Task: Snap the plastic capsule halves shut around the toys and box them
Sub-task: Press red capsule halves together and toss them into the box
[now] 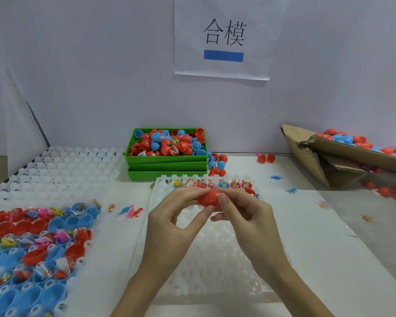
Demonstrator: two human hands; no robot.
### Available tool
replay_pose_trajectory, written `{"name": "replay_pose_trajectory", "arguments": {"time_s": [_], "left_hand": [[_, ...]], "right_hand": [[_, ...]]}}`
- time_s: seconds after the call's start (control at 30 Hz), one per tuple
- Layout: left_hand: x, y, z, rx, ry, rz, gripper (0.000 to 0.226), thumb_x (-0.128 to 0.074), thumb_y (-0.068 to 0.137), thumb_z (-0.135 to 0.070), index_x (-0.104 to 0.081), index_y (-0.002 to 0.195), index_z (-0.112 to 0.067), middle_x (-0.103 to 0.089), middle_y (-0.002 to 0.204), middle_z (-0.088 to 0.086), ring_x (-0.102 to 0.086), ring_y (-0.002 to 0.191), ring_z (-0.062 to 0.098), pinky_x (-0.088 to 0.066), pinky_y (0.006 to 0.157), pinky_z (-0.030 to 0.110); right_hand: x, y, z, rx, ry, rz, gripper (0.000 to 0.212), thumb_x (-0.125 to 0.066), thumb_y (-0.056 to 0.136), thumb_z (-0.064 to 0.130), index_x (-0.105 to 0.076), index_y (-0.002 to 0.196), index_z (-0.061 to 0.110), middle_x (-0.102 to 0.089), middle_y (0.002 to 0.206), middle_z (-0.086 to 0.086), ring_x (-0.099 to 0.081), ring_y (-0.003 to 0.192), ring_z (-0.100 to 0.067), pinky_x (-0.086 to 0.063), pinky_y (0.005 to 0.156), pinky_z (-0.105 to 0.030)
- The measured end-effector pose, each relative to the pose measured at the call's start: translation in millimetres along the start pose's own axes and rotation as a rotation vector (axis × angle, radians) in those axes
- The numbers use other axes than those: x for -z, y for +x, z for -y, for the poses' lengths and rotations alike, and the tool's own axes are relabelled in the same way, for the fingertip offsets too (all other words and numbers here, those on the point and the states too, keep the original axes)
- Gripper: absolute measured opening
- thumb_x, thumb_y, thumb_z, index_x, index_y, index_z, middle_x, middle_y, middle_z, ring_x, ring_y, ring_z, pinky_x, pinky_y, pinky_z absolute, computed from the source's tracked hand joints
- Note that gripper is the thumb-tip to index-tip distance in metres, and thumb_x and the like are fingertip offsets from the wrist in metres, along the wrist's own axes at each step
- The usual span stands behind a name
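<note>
Hanging on the pale wall, a white paper sign [224, 37] reads "合模" in black above a solid blue bar. Small labels on the packets in the stacked green plastic bin [167, 159] are too tiny to read.

Both hands meet above a white moulded plastic tray [215, 259] on the worktop [318, 236]. The left hand [169, 225] and right hand [249, 220] pinch a red plastic egg-shaped capsule [208, 199] between thumbs and fingertips, one at each end. Its long axis lies roughly sideways, left to right; fingers cover both ends, so which end is the pointed one cannot be told, nor whether the seam is fully closed.

At the left edge, a second tray holding blue and red capsule halves [39, 248] with bagged toys is cut off. A torn brown cardboard box [318, 161] of capsules runs out of view at right.
</note>
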State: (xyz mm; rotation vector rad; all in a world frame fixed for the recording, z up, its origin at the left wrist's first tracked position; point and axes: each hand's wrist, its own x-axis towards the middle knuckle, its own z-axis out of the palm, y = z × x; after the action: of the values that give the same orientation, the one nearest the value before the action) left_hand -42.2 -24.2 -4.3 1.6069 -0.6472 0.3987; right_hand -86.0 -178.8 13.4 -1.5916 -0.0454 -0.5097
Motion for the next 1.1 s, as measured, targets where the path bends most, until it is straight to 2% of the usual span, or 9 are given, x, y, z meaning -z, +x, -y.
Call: {"name": "replay_pose_trajectory", "arguments": {"time_s": [0.1,0.17,0.3,0.47,0.6,0.67,0.77,0.9,1.1], "left_hand": [[-2,-1,1,-0.006,0.025,-0.026,0.036,-0.076,0.090,-0.028,-0.072,0.125,-0.037,-0.072,0.122,-0.011,-0.069,0.117,0.022,-0.059,0.096,0.030],[-5,-3,0,0.003,0.037,-0.019,0.037,-0.074,0.094,-0.029,-0.070,0.130,-0.037,-0.071,0.127,-0.014,-0.066,0.122,0.020,-0.058,0.099,0.034],[-10,-6,-5,0.049,0.066,0.017,0.047,-0.074,0.093,-0.044,-0.061,0.138,-0.047,-0.063,0.136,-0.027,-0.056,0.135,0.004,-0.048,0.107,0.019],[-5,-5,-8,0.056,-0.001,0.009,0.047,-0.079,0.083,-0.035,-0.069,0.129,-0.039,-0.069,0.130,-0.021,-0.058,0.131,0.003,-0.046,0.104,0.014],[-4,-6,-13,0.008,-0.005,-0.010,0.050,-0.079,0.083,-0.037,-0.068,0.132,-0.035,-0.069,0.129,-0.022,-0.059,0.129,0.002,-0.045,0.101,0.010],[-4,-5,-15,-0.028,0.011,-0.022,0.052,-0.077,0.083,-0.043,-0.067,0.132,-0.032,-0.070,0.128,-0.021,-0.060,0.129,0.004,-0.047,0.103,0.014],[-5,-5,-18,-0.120,0.043,-0.033,0.046,-0.076,0.086,-0.036,-0.071,0.128,-0.018,-0.073,0.125,-0.010,-0.065,0.126,0.016,-0.051,0.105,0.026],[-7,-6,-18,-0.249,0.150,-0.063,0.039,-0.072,0.091,-0.028,-0.071,0.125,-0.009,-0.072,0.123,-0.002,-0.067,0.121,0.018,-0.053,0.105,0.031],[-7,-6,-15,-0.246,0.157,-0.027,0.039,-0.071,0.093,-0.023,-0.070,0.129,-0.007,-0.071,0.128,-0.001,-0.065,0.126,0.019,-0.053,0.107,0.035]], "right_hand": [[-1,-1,0,-0.088,0.104,0.015,0.023,-0.066,0.096,0.028,-0.078,0.112,0.016,-0.079,0.104,-0.001,-0.077,0.098,-0.021,-0.062,0.081,-0.026],[-1,-1,1,-0.219,0.273,0.041,0.026,-0.069,0.094,0.030,-0.077,0.112,0.013,-0.078,0.109,-0.008,-0.076,0.103,-0.027,-0.062,0.085,-0.028],[0,0,0,-0.468,0.670,0.164,0.043,-0.074,0.094,0.026,-0.065,0.130,0.004,-0.069,0.128,-0.024,-0.069,0.117,-0.041,-0.058,0.098,-0.038],[1,2,1,-0.637,0.987,0.400,0.038,-0.070,0.100,0.017,-0.065,0.132,-0.003,-0.057,0.145,-0.026,-0.055,0.137,-0.034,-0.051,0.106,-0.034],[-4,-1,1,-0.686,1.133,0.423,0.043,-0.075,0.096,0.013,-0.063,0.132,-0.008,-0.063,0.136,-0.025,-0.059,0.133,-0.030,-0.054,0.103,-0.032],[-6,-4,0,-0.697,1.204,0.418,0.049,-0.080,0.091,0.010,-0.063,0.131,-0.010,-0.065,0.129,-0.025,-0.064,0.125,-0.031,-0.057,0.098,-0.033],[-9,-7,-1,-0.716,1.276,0.396,0.054,-0.086,0.083,0.007,-0.063,0.129,-0.013,-0.065,0.125,-0.025,-0.068,0.113,-0.032,-0.060,0.090,-0.033],[-9,-6,-3,-0.693,1.268,0.399,0.056,-0.086,0.082,0.010,-0.064,0.128,-0.012,-0.064,0.128,-0.024,-0.069,0.108,-0.031,-0.061,0.087,-0.032],[-6,-4,-3,-0.545,1.071,0.443,0.044,-0.085,0.085,0.024,-0.074,0.120,0.000,-0.069,0.125,-0.014,-0.069,0.112,-0.023,-0.055,0.097,-0.029]]}}
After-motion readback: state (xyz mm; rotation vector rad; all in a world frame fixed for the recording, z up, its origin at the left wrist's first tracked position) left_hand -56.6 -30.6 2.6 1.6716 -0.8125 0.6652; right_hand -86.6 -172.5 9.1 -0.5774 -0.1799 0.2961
